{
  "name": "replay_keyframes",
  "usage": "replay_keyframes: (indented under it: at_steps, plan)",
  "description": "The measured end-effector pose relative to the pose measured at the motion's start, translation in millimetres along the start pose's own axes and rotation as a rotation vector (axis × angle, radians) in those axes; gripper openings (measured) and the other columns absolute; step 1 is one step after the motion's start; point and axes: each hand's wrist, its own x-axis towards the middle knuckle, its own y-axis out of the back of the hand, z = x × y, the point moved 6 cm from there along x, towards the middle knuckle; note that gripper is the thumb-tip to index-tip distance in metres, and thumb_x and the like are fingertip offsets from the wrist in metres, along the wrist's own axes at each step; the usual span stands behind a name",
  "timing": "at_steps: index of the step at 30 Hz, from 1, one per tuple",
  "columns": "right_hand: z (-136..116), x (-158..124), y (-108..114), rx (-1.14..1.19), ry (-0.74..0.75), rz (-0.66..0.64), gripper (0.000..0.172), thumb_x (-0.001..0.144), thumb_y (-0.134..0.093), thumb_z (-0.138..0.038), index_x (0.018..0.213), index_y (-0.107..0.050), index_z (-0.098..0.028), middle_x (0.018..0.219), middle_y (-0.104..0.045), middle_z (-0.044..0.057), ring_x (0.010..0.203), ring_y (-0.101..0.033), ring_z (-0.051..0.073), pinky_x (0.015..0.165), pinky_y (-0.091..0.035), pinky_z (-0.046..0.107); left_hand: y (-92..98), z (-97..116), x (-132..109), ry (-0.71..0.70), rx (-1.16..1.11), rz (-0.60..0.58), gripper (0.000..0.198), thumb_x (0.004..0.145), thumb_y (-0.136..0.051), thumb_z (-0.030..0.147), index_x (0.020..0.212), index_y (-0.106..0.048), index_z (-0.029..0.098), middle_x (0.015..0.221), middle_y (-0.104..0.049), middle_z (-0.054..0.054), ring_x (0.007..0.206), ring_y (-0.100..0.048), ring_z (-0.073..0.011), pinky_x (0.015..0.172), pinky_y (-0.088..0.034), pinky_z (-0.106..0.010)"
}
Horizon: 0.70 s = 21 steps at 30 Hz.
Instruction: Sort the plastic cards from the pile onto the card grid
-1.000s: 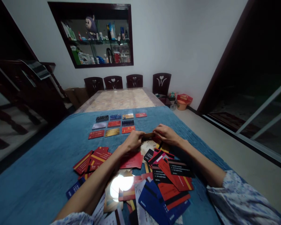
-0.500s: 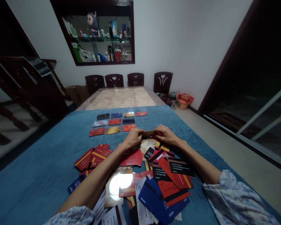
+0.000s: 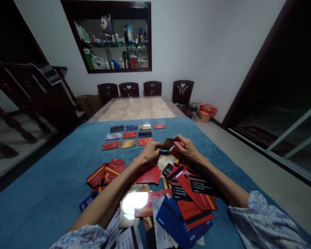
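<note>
A gold-brown card (image 3: 168, 143) is held tilted above the far end of a loose pile of cards. My left hand (image 3: 150, 152) pinches its left edge. My right hand (image 3: 187, 148) grips its upper right corner, with a red card (image 3: 176, 147) showing just below those fingers; whether that one is held too, I cannot tell. Below my hands lie cream cards (image 3: 166, 159), a red card (image 3: 148, 175) and black cards (image 3: 201, 185). Beyond my left hand, cards lie in neat rows, among them a gold card (image 3: 128, 144) and an orange-red card (image 3: 145, 141).
The loose pile spreads towards me, with blue cards (image 3: 168, 218) in front and red cards (image 3: 111, 173) left of my left forearm. A blue cloth (image 3: 54, 180) covers the near part of the table; the far part is marble-patterned (image 3: 142, 106). Chairs (image 3: 152, 88) stand behind it.
The card between my hands has turned from nearly level to tilted, its right end raised. My right hand has lifted slightly and opened its grip a little. The view has shifted slightly.
</note>
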Motion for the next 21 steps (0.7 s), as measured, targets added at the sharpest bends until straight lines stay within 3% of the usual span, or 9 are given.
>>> replay_keyframes:
  at_steps: [4, 8, 11, 16, 21]
  plan:
    - [-13.1, -0.5, 4.5, -0.209, 0.138, 0.073, 0.020, 0.093, -0.047, -0.021, 0.103, -0.065, -0.017, 0.092, -0.069, 0.009, 0.085, -0.058, 0.022, 0.078, -0.042, 0.034, 7.6, 4.4, -1.5, -0.011, -0.004, 0.095, 0.031, 0.077, -0.050, 0.011, 0.096, -0.075, 0.012, 0.090, -0.075, -0.006, 0.082, -0.066, -0.0181, 0.079, -0.050, -0.027]
    - [-27.1, -2.6, 1.9, -0.402, 0.282, 0.062, 0.023, 0.094, -0.049, -0.016, 0.108, -0.066, -0.019, 0.089, -0.071, 0.008, 0.086, -0.055, 0.022, 0.080, -0.038, 0.035, 13.8, 14.5, -3.9, -0.094, -0.029, 0.207, 0.040, 0.072, -0.053, 0.007, 0.106, -0.071, 0.015, 0.100, -0.074, -0.006, 0.090, -0.066, -0.0180, 0.088, -0.051, -0.030]
    - [-33.1, -4.7, -3.0, -0.447, 0.353, 0.031, 0.023, 0.093, -0.053, -0.016, 0.113, -0.065, -0.019, 0.086, -0.072, 0.007, 0.086, -0.053, 0.022, 0.080, -0.036, 0.036, 15.3, 24.1, -6.3, -0.168, -0.044, 0.252, 0.034, 0.074, -0.055, 0.007, 0.103, -0.069, 0.015, 0.100, -0.073, -0.006, 0.089, -0.066, -0.0172, 0.088, -0.052, -0.031]
    - [-36.4, -5.1, -4.0, -0.405, 0.363, 0.041, 0.018, 0.094, -0.054, -0.019, 0.107, -0.067, -0.018, 0.086, -0.072, 0.007, 0.084, -0.052, 0.021, 0.075, -0.036, 0.034, 14.8, 31.4, -8.0, -0.196, 0.007, 0.247, 0.015, 0.082, -0.053, 0.012, 0.090, -0.067, 0.015, 0.088, -0.071, -0.005, 0.080, -0.063, -0.0157, 0.080, -0.050, -0.029]
    - [-28.2, -4.7, -9.8, -0.377, 0.306, -0.033, 0.013, 0.092, -0.058, -0.021, 0.101, -0.068, -0.019, 0.088, -0.073, 0.007, 0.087, -0.053, 0.022, 0.074, -0.036, 0.034, 17.2, 26.7, -6.5, -0.184, 0.052, 0.199, 0.022, 0.077, -0.051, 0.005, 0.090, -0.065, 0.015, 0.085, -0.070, -0.004, 0.076, -0.062, -0.0150, 0.074, -0.048, -0.026]
